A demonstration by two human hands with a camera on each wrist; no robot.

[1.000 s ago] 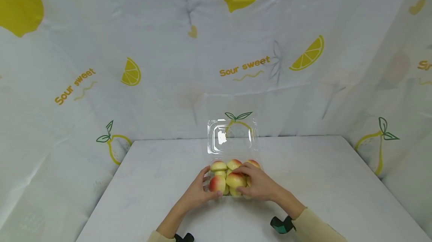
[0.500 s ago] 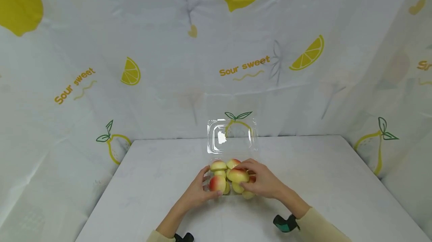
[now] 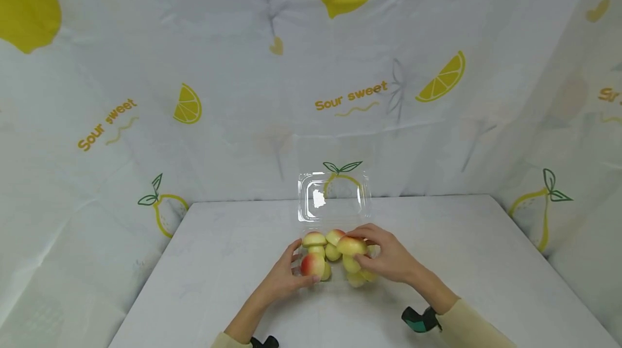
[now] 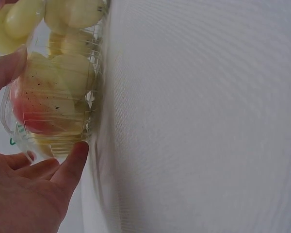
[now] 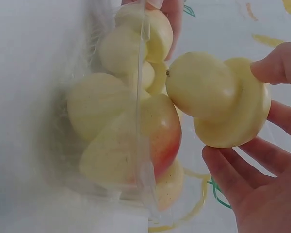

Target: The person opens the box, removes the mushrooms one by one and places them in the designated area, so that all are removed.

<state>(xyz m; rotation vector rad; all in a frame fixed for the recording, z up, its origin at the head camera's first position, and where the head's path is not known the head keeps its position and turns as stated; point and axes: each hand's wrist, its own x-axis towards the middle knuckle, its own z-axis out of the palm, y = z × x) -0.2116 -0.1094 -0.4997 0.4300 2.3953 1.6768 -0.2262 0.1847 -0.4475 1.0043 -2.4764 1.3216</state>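
Several mushroom-shaped pieces, pale yellow with red-blushed caps, fill a clear plastic clamshell box (image 5: 140, 97) whose lid stands raised at the back. In the head view my left hand (image 3: 284, 275) steadies the box's left side, thumb at the front edge and fingers along the outer wall; a red-capped mushroom (image 3: 312, 265) lies just inside. My right hand (image 3: 391, 256) pinches one mushroom (image 5: 203, 87) by its cap, above the box's right half. Its rounded stem points down toward the box. Behind it, the right hand covers part of the contents.
The box rests on a white-covered table (image 3: 233, 229). Behind it hangs a white cloth (image 3: 243, 148) printed with lemons, close to the raised lid (image 3: 334, 197). Dark wrist-worn devices (image 3: 420, 319) sit below each hand.
My right hand has lifted the mushroom from among the others and moved it up and to the right, uncovering a gap in the middle of the box. The left hand stays put.
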